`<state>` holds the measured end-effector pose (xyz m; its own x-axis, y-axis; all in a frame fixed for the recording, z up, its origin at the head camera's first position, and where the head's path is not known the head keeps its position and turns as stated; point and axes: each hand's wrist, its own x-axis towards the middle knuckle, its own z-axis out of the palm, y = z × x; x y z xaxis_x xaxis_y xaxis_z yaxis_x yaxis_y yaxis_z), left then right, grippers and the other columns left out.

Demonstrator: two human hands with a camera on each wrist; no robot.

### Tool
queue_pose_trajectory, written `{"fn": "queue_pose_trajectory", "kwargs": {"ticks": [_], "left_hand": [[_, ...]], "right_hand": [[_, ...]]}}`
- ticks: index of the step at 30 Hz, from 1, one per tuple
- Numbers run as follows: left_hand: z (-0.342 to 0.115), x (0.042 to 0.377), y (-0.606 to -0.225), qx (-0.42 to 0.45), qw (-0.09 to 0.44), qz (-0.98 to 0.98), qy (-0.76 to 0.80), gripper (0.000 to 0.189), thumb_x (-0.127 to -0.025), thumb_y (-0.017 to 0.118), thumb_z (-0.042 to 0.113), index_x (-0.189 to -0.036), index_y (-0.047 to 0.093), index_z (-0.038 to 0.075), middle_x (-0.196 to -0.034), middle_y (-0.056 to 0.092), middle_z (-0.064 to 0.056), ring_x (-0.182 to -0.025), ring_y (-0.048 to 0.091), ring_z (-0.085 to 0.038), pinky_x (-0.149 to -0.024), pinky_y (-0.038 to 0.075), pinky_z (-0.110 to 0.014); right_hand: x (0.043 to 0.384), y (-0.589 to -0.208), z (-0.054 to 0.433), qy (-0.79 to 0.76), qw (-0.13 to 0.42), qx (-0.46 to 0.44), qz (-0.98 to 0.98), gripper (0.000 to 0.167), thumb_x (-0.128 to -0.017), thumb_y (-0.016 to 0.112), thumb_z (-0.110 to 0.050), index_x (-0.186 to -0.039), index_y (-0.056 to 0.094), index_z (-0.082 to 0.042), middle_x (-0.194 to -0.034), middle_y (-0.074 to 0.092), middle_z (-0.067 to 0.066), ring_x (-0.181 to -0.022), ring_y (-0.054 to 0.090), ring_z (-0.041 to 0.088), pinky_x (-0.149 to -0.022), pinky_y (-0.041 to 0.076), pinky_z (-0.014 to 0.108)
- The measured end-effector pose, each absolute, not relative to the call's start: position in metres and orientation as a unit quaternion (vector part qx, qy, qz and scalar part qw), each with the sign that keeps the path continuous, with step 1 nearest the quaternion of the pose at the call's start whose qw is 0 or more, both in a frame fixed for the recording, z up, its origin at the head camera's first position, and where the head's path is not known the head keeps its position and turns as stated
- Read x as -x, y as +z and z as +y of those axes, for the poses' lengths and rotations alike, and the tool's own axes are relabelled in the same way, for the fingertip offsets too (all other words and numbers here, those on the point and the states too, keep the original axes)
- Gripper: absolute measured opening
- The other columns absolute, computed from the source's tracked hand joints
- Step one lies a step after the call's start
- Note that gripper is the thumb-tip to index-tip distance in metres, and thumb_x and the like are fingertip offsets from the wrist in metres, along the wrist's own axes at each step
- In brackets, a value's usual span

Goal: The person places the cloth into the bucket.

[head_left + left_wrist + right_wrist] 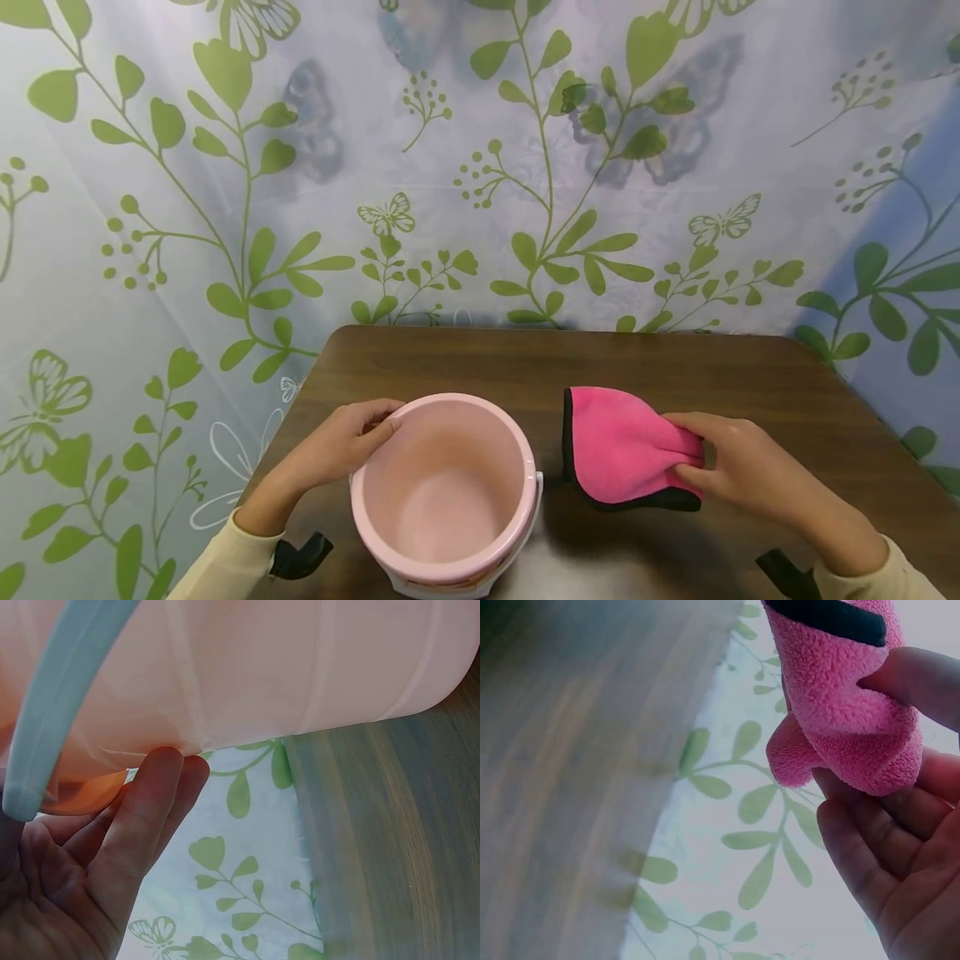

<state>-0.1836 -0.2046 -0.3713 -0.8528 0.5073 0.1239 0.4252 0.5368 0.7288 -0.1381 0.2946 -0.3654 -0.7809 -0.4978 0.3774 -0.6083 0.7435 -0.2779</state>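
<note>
A pale pink bucket (pixel 442 500) with a white handle (pixel 534 508) stands on the brown table, its mouth facing up toward me and nothing inside. At its left rim, my left hand (pixel 341 442) grips the edge, thumb over the rim. From the left wrist view, the fingers (pixel 154 802) lie against the bucket's outer wall (pixel 247 667) beside the handle. To the right, my right hand (pixel 750 467) pinches a bright pink microfiber cloth (pixel 618 450) with black edging. The cloth hangs above the table, bunched between thumb and fingers in the right wrist view (pixel 847 727).
The brown wooden table (pixel 675 367) has rounded far corners. Behind and beside it hangs a white curtain (pixel 420 167) printed with green leaves and butterflies. Black straps (pixel 300 557) sit at both wrists, over cream sleeves.
</note>
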Motion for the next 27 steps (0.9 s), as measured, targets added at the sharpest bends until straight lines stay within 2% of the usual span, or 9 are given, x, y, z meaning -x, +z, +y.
{"fn": "queue_pose_trajectory", "kwargs": {"ticks": [6, 14, 21, 24, 27], "left_hand": [[-0.205, 0.185, -0.375, -0.268, 0.045, 0.877, 0.396, 0.026, -0.107, 0.055, 0.024, -0.123, 0.069, 0.01, -0.102, 0.072, 0.001, -0.084, 0.066, -0.01, -0.072, 0.055, -0.03], [-0.205, 0.186, -0.375, -0.266, 0.049, 0.878, 0.395, 0.026, -0.107, 0.055, 0.023, -0.125, 0.068, 0.01, -0.104, 0.071, 0.001, -0.086, 0.067, -0.01, -0.074, 0.055, -0.03], [-0.206, 0.185, -0.375, -0.267, 0.049, 0.875, 0.401, 0.026, -0.107, 0.055, 0.022, -0.125, 0.068, 0.008, -0.107, 0.071, -0.001, -0.088, 0.067, -0.011, -0.074, 0.056, -0.03], [-0.207, 0.185, -0.375, -0.27, 0.049, 0.873, 0.404, 0.026, -0.107, 0.055, 0.022, -0.125, 0.068, 0.007, -0.107, 0.071, -0.002, -0.089, 0.067, -0.012, -0.074, 0.055, -0.03], [-0.207, 0.185, -0.374, -0.266, 0.05, 0.873, 0.406, 0.026, -0.106, 0.056, 0.022, -0.124, 0.068, 0.007, -0.108, 0.071, -0.002, -0.09, 0.067, -0.012, -0.074, 0.055, -0.03]], "right_hand": [[0.142, -0.351, 0.297, 0.169, 0.158, -0.305, -0.924, 0.058, -0.067, 0.095, -0.014, -0.119, 0.071, -0.006, -0.096, 0.068, -0.011, -0.071, 0.049, -0.005, -0.059, 0.046, 0.023], [0.145, -0.331, 0.293, 0.148, 0.171, -0.313, -0.922, 0.061, -0.065, 0.096, -0.015, -0.12, 0.07, -0.006, -0.099, 0.07, -0.007, -0.073, 0.052, -0.004, -0.06, 0.047, 0.024], [0.151, -0.319, 0.286, 0.13, 0.209, -0.357, -0.901, 0.064, -0.061, 0.097, -0.013, -0.12, 0.07, -0.007, -0.101, 0.071, -0.004, -0.075, 0.054, -0.002, -0.062, 0.044, 0.016], [0.153, -0.312, 0.284, 0.126, 0.221, -0.366, -0.895, 0.061, -0.065, 0.097, -0.019, -0.119, 0.071, -0.007, -0.1, 0.07, -0.004, -0.074, 0.054, -0.002, -0.063, 0.043, 0.013], [0.155, -0.303, 0.282, 0.128, 0.24, -0.373, -0.887, 0.056, -0.079, 0.088, -0.042, -0.119, 0.071, -0.007, -0.1, 0.071, -0.003, -0.074, 0.056, 0.0, -0.065, 0.044, 0.014]]}}
